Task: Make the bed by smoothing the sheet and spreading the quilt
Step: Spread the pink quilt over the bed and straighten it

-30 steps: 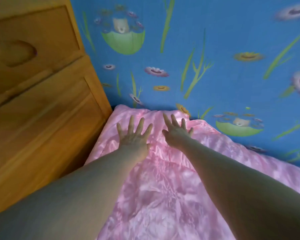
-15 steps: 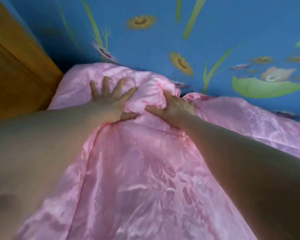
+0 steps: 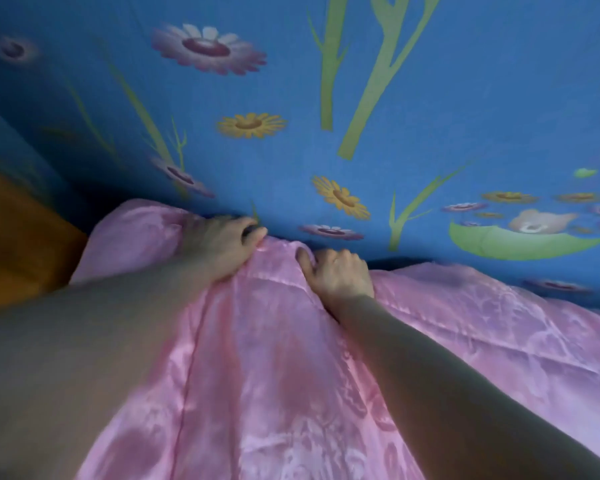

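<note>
L hand [image 3: 222, 245] & R hand [image 3: 338, 277], 2 of 2, are both clenched on the far edge of the 1 pink quilt [image 3: 274, 375]. The L fingers [image 3: 253, 232] curl over the edge, right where it meets the sheet. My R hand has its knuckles up and its thumb tucked into a fold. The hands are close but apart, w/ a bunched ridge of satin between them. My 2 bare forearms run back toward me across the quilt.

The quilt covers the near part of the bed, creased lengthwise, and its far edge lies on the 1 blue sheet [image 3: 447, 109], which shows beyond.

In the sheet's print, 1 yellow flower [image 3: 342, 197] sits just past my R hand and a 2nd yellow flower [image 3: 252, 124] further up. There's also 1 big pink daisy [image 3: 208, 46] & 1 bear [image 3: 537, 221] on 1 green leaf [image 3: 520, 242], far R.

1 wooden unit [image 3: 18, 237] stands at L, beside the quilt's corner.
</note>
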Available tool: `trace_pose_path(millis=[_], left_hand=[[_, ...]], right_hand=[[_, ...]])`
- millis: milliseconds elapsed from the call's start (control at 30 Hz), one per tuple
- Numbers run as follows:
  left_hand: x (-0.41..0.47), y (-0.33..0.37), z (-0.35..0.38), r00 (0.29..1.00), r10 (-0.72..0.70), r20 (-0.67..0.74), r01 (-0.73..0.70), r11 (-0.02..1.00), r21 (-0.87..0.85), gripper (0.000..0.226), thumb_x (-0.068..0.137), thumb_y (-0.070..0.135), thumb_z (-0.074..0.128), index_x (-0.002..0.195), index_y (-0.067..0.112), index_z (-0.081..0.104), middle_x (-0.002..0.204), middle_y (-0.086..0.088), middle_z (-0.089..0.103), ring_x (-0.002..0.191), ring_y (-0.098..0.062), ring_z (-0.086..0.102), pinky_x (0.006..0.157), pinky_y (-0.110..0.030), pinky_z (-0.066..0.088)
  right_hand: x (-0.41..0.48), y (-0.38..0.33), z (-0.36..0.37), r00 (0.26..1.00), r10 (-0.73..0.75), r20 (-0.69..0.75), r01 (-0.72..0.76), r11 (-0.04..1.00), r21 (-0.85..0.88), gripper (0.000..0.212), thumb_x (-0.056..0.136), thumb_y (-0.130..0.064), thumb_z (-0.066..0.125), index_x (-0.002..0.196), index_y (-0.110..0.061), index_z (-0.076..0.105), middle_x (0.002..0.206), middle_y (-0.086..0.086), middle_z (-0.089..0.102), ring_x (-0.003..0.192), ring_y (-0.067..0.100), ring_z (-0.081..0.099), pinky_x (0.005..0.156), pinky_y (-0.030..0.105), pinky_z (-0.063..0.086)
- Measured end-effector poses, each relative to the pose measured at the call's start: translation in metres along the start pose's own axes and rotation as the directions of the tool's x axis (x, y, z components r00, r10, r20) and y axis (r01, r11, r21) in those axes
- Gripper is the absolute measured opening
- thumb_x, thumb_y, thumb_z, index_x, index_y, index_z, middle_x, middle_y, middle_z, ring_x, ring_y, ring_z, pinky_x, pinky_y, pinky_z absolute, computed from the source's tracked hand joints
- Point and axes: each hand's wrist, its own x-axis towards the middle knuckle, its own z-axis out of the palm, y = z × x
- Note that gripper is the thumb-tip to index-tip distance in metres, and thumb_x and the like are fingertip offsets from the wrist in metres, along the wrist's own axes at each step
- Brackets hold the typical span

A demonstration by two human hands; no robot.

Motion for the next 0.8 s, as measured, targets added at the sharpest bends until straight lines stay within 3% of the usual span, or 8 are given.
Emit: trace_pose_path(millis=[67, 233, 367, 467, 567, 667, 733, 800], left_hand=[[-0.021, 0.017, -0.003, 0.961, 0.164, -0.221, -0.108, 0.963, 0.245, 0.038, 0.090, 0.037, 0.034, 0.099, 0.023, 0.068, 0.098, -0.002, 0.070, 0.098, -0.026, 0.062, 0.093, -0.040, 0.040], [-0.030, 0.028, 0.013, 0.997, 0.067, 0.042, -0.079, 0.908, 0.412, 0.062, 0.087, 0.049, 0.013, 0.098, 0.025, 0.069, 0.097, 0.004, 0.072, 0.096, -0.024, 0.064, 0.087, -0.041, 0.035], [-0.027, 0.031, 0.014, 0.997, 0.048, -0.054, -0.019, 0.899, 0.437, 0.064, 0.084, 0.042, 0.014, 0.079, 0.018, 0.073, 0.080, -0.004, 0.073, 0.082, -0.025, 0.067, 0.083, -0.036, 0.038], [-0.026, 0.031, 0.017, 0.997, 0.081, -0.013, -0.068, 0.901, 0.428, 0.059, 0.083, 0.041, 0.015, 0.080, 0.019, 0.070, 0.086, -0.003, 0.073, 0.087, -0.023, 0.065, 0.084, -0.035, 0.037], [-0.010, 0.024, 0.016, 0.987, 0.025, 0.158, -0.082, 0.926, 0.368, 0.055, 0.090, 0.044, 0.020, 0.099, 0.019, 0.069, 0.109, -0.006, 0.070, 0.104, -0.023, 0.063, 0.089, -0.033, 0.040], [0.012, 0.025, 0.001, 0.912, -0.016, 0.409, -0.123, 0.942, 0.312, 0.055, 0.093, 0.052, 0.025, 0.117, 0.020, 0.064, 0.128, -0.008, 0.060, 0.119, -0.026, 0.056, 0.096, -0.034, 0.043], [0.021, 0.024, -0.018, 0.969, 0.066, 0.240, -0.177, 0.861, 0.477, 0.057, 0.094, 0.055, 0.027, 0.112, 0.020, 0.068, 0.117, -0.004, 0.066, 0.113, -0.025, 0.058, 0.098, -0.038, 0.041], [0.014, 0.014, -0.040, 0.998, -0.013, 0.061, -0.026, 0.805, 0.592, 0.059, 0.092, 0.059, 0.026, 0.109, 0.022, 0.068, 0.114, 0.002, 0.068, 0.114, -0.023, 0.054, 0.102, -0.050, 0.032]], right_hand=[[0.003, -0.001, -0.001, 1.000, 0.027, 0.011, -0.027, 0.999, 0.018, 0.059, 0.098, -0.049, 0.028, 0.100, -0.006, 0.068, 0.105, 0.022, 0.066, 0.100, 0.041, 0.060, 0.081, 0.041, 0.046], [0.005, -0.002, 0.001, 0.994, 0.080, 0.075, -0.087, 0.991, 0.097, 0.043, 0.094, -0.042, 0.033, 0.105, -0.018, 0.067, 0.111, 0.018, 0.065, 0.104, 0.040, 0.058, 0.083, 0.041, 0.046], [0.022, 0.006, -0.004, 0.979, 0.191, 0.075, -0.201, 0.967, 0.157, 0.032, 0.089, -0.033, 0.048, 0.114, -0.019, 0.062, 0.114, 0.013, 0.065, 0.108, 0.034, 0.059, 0.089, 0.038, 0.045], [-0.008, 0.004, -0.004, 0.976, -0.034, -0.213, 0.029, 0.999, -0.025, 0.041, 0.092, -0.051, 0.036, 0.097, -0.026, 0.067, 0.090, 0.002, 0.072, 0.088, 0.026, 0.066, 0.081, 0.038, 0.044], [-0.040, 0.016, 0.004, 0.995, 0.009, -0.099, -0.021, 0.992, -0.123, 0.061, 0.088, -0.062, 0.025, 0.073, -0.018, 0.066, 0.068, 0.006, 0.069, 0.065, 0.028, 0.066, 0.067, 0.036, 0.046], [-0.027, 0.022, 0.004, 0.994, 0.100, 0.042, -0.094, 0.988, -0.126, 0.068, 0.089, -0.062, 0.016, 0.082, -0.018, 0.067, 0.082, 0.007, 0.072, 0.080, 0.030, 0.067, 0.073, 0.036, 0.047], [-0.018, 0.025, 0.003, 0.998, 0.067, 0.021, -0.065, 0.994, -0.088, 0.062, 0.092, -0.060, 0.023, 0.086, -0.017, 0.067, 0.089, 0.007, 0.072, 0.088, 0.030, 0.067, 0.077, 0.035, 0.047], [-0.015, 0.027, 0.000, 0.998, 0.052, 0.022, -0.050, 0.997, -0.061, 0.060, 0.093, -0.059, 0.026, 0.086, -0.017, 0.068, 0.091, 0.008, 0.071, 0.091, 0.030, 0.066, 0.077, 0.034, 0.047]])
